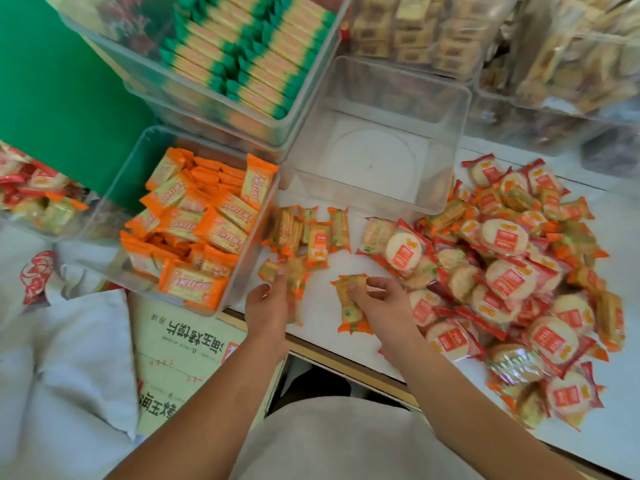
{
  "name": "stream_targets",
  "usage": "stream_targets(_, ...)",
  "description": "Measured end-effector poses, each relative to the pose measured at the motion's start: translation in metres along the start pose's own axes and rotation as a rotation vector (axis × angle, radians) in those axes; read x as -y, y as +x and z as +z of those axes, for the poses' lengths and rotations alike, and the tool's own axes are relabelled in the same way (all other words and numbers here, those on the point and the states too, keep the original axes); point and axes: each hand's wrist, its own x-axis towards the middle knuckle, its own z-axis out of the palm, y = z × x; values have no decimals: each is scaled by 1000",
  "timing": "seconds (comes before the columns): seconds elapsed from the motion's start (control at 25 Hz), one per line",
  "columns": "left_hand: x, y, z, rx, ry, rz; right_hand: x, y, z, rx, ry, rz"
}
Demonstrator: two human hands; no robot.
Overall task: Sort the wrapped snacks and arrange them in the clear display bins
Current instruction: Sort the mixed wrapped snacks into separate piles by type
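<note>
Left: bin of orange packets [194, 220] sitting beside desk [346, 261], packets lying jumbled inside. We are gripping orange-ended packet [294, 277] in left hand [266, 306], just right of that bin; motion is blurring exact finger hold. Row of packets [308, 233] lying on desk beyond our hands. Empty bin [377, 157] standing just behind row. We are pinching second packet [351, 308] with right hand [384, 303], fingertips curling over its upper end, packet lying near desk's front edge. Pile of snacks [519, 271], round and red-labelled, spreading over desk's right side.
</note>
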Motion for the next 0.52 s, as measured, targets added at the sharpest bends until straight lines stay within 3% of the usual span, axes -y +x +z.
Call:
stream_targets(0.08, -1, -7, -14, -37, 103, 16, -2, 5, 23, 5, -15, 9)
stream_targets(0.2, 12, -7, -35, -39, 204, 175, -6, 12, 59, 29, -33, 30)
stream_targets(0.4, 23, -1, -42, 162, 377, 368, -8, 16, 67, 103, -213, -8)
stream_targets(0.52, 36, -9, -22, 422, 583, 432, -9, 4, 40, 72, -292, -60)
